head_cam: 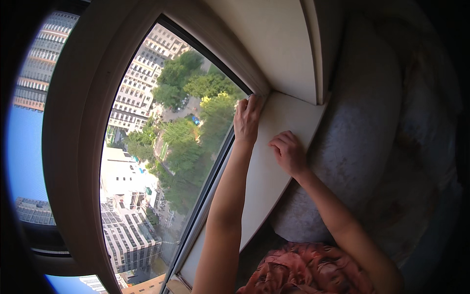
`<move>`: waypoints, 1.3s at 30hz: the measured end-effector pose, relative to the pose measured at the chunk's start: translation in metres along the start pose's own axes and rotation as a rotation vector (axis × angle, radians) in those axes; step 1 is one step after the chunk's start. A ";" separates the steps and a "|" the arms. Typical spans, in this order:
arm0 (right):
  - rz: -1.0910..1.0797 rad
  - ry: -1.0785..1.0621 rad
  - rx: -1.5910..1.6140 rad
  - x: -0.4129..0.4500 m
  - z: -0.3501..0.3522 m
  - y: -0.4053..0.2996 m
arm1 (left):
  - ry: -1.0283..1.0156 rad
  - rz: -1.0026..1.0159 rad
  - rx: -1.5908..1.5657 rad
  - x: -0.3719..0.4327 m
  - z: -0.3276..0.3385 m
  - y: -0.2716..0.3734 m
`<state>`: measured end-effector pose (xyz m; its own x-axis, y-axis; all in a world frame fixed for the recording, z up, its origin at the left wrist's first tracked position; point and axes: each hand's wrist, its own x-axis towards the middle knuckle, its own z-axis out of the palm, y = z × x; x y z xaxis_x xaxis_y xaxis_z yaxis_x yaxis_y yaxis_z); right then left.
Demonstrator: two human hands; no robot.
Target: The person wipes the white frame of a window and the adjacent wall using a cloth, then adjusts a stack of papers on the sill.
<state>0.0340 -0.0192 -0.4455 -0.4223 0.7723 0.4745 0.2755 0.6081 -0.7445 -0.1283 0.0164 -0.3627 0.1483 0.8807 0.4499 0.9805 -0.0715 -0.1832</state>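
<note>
My left hand (246, 119) reaches forward to the far lower corner of a window, its bent fingers against the window frame (262, 82) and the edge of the glass pane (205, 110). A small pale bit shows at the fingertips, too little to tell what it is. Loosely curled, my right hand (289, 152) is over the white windowsill (264, 183), near its inner edge. Its palm is hidden, and no object shows in its fingers.
A side wall (271, 47) rises from the sill's far end. Right of the sill lies grey, cushion-like fabric (352, 128). Red patterned cloth (308, 270) covers my body below. Beyond the glass, far down, are trees (183, 147) and buildings (128, 228).
</note>
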 end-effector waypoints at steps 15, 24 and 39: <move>0.018 -0.025 0.030 0.003 -0.012 -0.020 | 0.010 -0.165 0.078 -0.231 -0.124 -0.029; -0.414 -0.387 0.566 0.031 0.000 -0.289 | 0.243 -0.930 0.243 -0.409 -0.229 0.007; 0.059 -0.983 1.677 0.015 0.035 -0.515 | 0.851 -1.028 0.102 -0.413 -0.366 0.040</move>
<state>-0.1444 -0.3274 -0.0716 -0.8676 0.0645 0.4930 -0.4168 -0.6349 -0.6505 -0.1034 -0.5217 -0.2360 -0.5759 -0.0532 0.8158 0.6860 0.5113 0.5177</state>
